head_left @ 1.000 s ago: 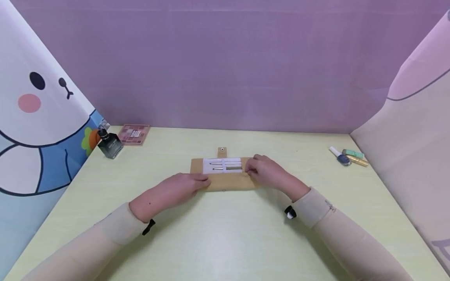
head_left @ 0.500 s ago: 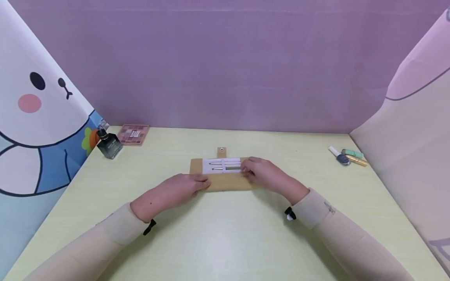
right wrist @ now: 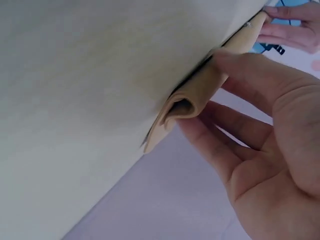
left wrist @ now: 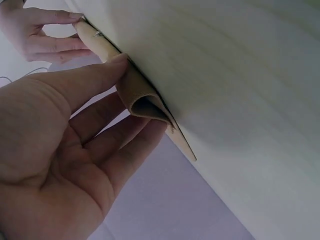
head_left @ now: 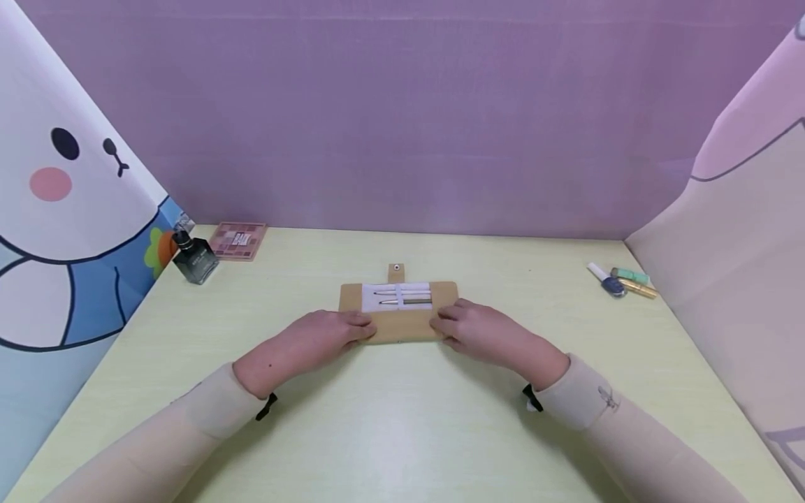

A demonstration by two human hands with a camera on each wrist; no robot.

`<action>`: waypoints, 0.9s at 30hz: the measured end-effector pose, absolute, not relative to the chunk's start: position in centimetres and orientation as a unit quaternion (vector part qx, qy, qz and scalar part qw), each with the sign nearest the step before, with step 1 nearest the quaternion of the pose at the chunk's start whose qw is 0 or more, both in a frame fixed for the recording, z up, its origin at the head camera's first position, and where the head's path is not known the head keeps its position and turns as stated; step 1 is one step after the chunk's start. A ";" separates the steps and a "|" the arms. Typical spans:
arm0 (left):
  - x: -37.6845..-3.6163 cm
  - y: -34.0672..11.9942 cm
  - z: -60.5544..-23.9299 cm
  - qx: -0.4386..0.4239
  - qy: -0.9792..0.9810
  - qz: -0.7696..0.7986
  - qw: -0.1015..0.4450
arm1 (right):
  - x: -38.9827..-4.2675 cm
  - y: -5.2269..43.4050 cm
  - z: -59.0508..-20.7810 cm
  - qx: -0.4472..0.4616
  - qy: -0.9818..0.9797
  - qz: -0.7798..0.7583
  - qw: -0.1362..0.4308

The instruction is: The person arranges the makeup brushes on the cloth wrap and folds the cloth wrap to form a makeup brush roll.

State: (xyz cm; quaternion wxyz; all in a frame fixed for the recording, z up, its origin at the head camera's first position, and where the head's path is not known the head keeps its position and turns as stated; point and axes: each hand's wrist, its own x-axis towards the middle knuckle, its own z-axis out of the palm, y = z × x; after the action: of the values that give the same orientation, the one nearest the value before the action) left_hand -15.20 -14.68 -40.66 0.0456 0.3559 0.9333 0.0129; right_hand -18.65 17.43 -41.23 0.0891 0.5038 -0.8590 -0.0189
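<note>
A tan leather roll pouch (head_left: pixel 402 323) lies open in the middle of the yellow-green table (head_left: pixel 402 433), its near edge folded over. A white band inside it holds slim pens (head_left: pixel 405 297), and a snap tab (head_left: pixel 396 269) sticks out at the far edge. My left hand (head_left: pixel 361 330) pinches the fold's left end, and my right hand (head_left: pixel 443 327) pinches its right end. The left wrist view shows the thumb (left wrist: pixel 95 75) on top of the curled flap (left wrist: pixel 142 100) and fingers beneath. In the right wrist view the thumb (right wrist: pixel 240 65) and fingers clasp the flap (right wrist: pixel 195 95) likewise.
A dark glass bottle (head_left: pixel 196 258) and a pink eyeshadow palette (head_left: pixel 239 241) sit at the far left. Small polish bottles and tubes (head_left: pixel 622 281) lie at the far right. Printed panels close in the left and right sides, with a purple wall behind.
My right hand has drawn back from the pens' right end to the pouch's near edge and now pinches the folded flap. The left hand has stayed put.
</note>
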 end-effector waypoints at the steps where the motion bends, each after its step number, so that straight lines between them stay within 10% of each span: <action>1: -15.2 -14.7 -40.7 0.356 0.933 0.012 0.044 | -18.5 17.4 -41.3 0.506 -0.857 -0.033 0.098; 17: -14.9 -15.3 -39.3 0.379 0.922 0.024 0.071 | -18.2 17.6 -40.5 0.512 -0.855 -0.032 0.074; 27: -15.5 -17.0 -37.8 0.364 0.893 0.172 0.200 | -18.8 18.5 -38.5 0.466 -0.864 0.129 -0.138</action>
State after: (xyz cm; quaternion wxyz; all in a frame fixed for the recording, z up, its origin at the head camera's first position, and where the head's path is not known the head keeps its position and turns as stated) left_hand -15.49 -16.97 -37.80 0.2002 0.3642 0.8931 0.1725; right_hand -18.79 18.49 -38.53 -0.1383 0.4659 -0.8644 0.1293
